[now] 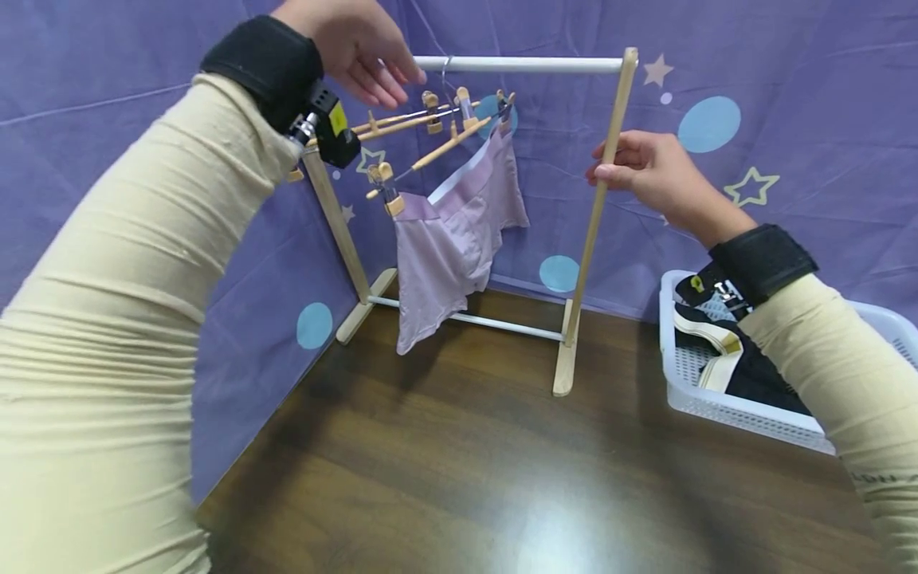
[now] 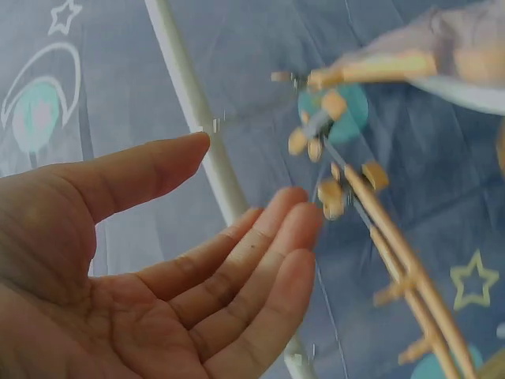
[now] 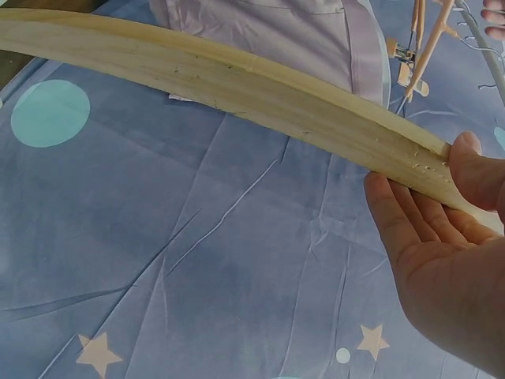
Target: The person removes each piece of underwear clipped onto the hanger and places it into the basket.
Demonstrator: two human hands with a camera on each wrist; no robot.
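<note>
Against a purple backdrop (image 1: 803,88), the right hand (image 1: 645,163) pinches a wooden post (image 1: 591,239), seemingly steadying the rack (image 1: 538,65); the empty left hand (image 1: 369,56) hovers, fingers loosely extended, lilac shorts (image 1: 441,247) clipped below and to its right.

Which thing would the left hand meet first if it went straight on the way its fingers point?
Most likely a hanger clip: in the head and left wrist views, it lies roughly ahead of the left hand. Depth is unclear, so the hand might pass it by.
</note>
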